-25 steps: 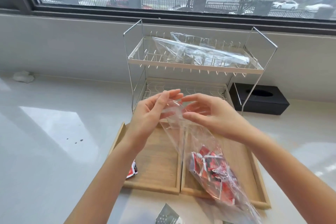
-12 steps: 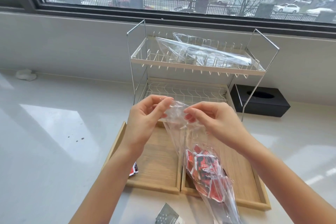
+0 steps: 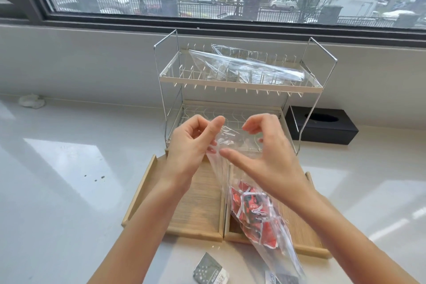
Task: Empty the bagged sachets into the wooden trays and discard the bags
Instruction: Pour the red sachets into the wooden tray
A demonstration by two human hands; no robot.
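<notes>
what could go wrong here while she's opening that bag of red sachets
The clear bag is pinched at its mouth by the left hand and right hand, with the red sachets hanging low over the right wooden tray. A sudden tear could scatter them onto the counter. Tipping near the divider could mix both trays.

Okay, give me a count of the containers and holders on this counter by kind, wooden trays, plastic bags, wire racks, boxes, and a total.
Shallow wooden trays: 2 (left, right)
Clear plastic bags: 2 (one with red sachets held by both hands, one on the rack's top tier)
Two-tier white wire rack: 1
Black box: 1
Total: 6
</notes>
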